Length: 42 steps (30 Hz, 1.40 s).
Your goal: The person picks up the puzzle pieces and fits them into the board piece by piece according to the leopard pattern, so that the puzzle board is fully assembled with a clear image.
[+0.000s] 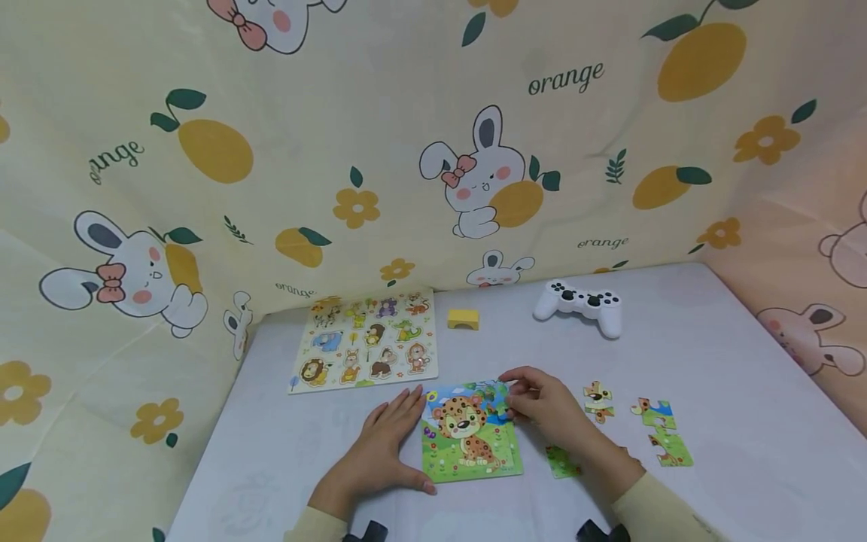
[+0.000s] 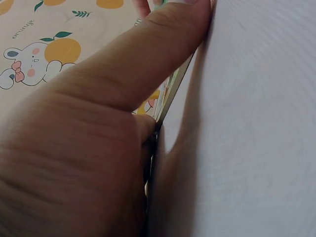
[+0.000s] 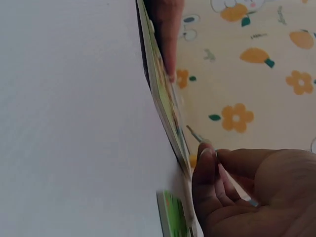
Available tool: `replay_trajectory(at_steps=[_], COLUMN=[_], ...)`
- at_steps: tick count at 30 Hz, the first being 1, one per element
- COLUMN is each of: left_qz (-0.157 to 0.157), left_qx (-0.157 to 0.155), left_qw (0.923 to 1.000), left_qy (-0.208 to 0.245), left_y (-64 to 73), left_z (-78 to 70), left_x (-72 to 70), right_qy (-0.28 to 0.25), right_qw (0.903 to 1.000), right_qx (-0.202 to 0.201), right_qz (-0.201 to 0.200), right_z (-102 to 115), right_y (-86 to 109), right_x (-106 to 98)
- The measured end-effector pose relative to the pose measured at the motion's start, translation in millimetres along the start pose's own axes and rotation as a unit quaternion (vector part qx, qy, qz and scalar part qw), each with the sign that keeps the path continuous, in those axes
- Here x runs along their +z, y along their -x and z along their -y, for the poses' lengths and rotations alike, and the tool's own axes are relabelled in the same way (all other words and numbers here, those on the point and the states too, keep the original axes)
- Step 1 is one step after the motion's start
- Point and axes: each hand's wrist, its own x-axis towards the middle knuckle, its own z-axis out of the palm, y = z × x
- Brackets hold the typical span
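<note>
A leopard jigsaw puzzle (image 1: 467,436) in a square tray lies flat at the front middle of the table. Along its left side rests my left hand (image 1: 389,455), fingers extended near the upper left corner and thumb at the lower left corner. My right hand (image 1: 552,410) is over the puzzle's upper right corner. Between its thumb and fingertips it pinches a thin puzzle piece (image 3: 194,134), seen edge-on and tilted above the tray in the right wrist view. The hand covers much of that piece. In the left wrist view the left thumb (image 2: 148,49) hides most of the tray.
Loose puzzle pieces lie to the right: a tan one (image 1: 598,401), a blue-green one (image 1: 655,413), a green one (image 1: 670,449) and another green one (image 1: 562,462) partly behind the right forearm. Farther back are an animal board (image 1: 366,342), a yellow block (image 1: 463,320) and a white game controller (image 1: 579,302).
</note>
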Motion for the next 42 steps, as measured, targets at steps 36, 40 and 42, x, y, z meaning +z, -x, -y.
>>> replay_trajectory(at_steps=[36,40,42], left_qz=[0.002,0.000,0.000], left_qx=[-0.004,-0.001,-0.001], left_qw=[1.0000,1.0000,1.0000], left_qy=[-0.002,-0.004,-0.003], left_y=[-0.2,-0.6,-0.5], left_z=[-0.8,0.0,-0.2], left_x=[-0.4,0.2,-0.1], right_qy=[0.494,0.510,0.512], right_qw=[0.8453,0.8373,0.8369], right_qx=[-0.133,-0.123,-0.118], right_qz=[0.154,0.152,0.155], right_z=[21.6,21.7,22.1], right_y=[13.6,18.4,20.5], right_x=[22.8,25.0,25.9])
